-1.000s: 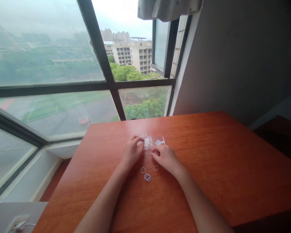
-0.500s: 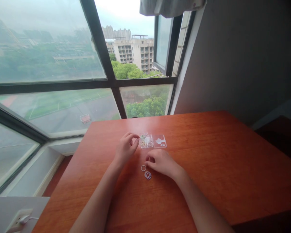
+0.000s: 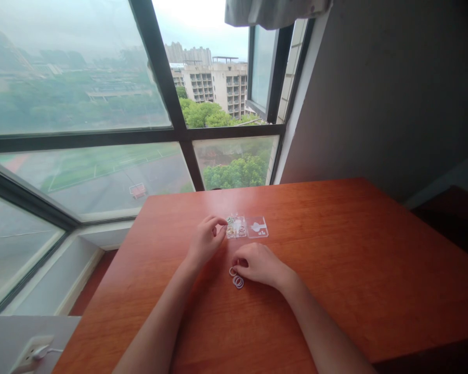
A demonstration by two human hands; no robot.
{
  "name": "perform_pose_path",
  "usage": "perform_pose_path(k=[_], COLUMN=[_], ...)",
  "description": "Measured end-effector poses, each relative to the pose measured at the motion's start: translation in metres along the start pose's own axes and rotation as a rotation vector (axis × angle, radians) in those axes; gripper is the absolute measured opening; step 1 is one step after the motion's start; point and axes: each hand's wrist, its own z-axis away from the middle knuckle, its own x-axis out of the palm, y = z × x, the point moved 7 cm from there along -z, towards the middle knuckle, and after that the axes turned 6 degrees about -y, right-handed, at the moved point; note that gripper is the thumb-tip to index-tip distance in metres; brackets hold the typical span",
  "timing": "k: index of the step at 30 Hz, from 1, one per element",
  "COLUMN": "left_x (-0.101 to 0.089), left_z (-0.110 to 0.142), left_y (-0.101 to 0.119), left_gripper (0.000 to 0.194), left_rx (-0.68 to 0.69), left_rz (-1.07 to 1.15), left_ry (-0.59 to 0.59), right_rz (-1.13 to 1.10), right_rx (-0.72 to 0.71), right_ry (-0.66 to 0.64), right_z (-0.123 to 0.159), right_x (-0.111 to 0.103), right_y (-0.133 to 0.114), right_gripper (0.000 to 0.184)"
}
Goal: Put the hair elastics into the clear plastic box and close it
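Note:
A small clear plastic box (image 3: 241,220) lies on the table with its transparent lid (image 3: 263,228) folded out to the right. Several thin rings (image 3: 230,232) sit in its compartments. My left hand (image 3: 207,240) is closed with thumb and forefinger at the box's left edge. Lower down, my right hand (image 3: 259,264) pinches the edge of a pale ring (image 3: 231,271) at the tabletop. Just below that ring, several overlapping whitish rings (image 3: 238,282) lie flat on the wood.
The reddish-brown wooden table (image 3: 374,249) reaches to the windows (image 3: 234,161) ahead. A grey wall (image 3: 382,104) rises at the right. At lower left, a plug (image 3: 41,353) sits in a wall socket.
My right hand has moved slightly down and left, and its fingertips have come onto the pale ring. The left hand has shifted a little right and down at the box.

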Motion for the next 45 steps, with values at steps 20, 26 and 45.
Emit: perform_pose_path(k=[20,26,45], left_x=[0.009,0.027,0.023], left_z=[0.001,0.004,-0.008], left_y=[0.01,0.026,0.014], left_gripper=[0.014,0.017,0.01], left_rx=[0.016,0.043,-0.015], left_rz=[0.073,0.215,-0.021], left_ry=[-0.086,-0.233,-0.009], right_rz=[0.061,0.038,0.111], right_rx=[0.198,0.187,0.337], right_ry=[0.252,0.414,0.304], right_z=[0.001,0.006,0.008], right_x=[-0.029,-0.042,-0.04], right_y=[0.02,0.024,0.036], right_gripper=[0.004,0.01,0.009])
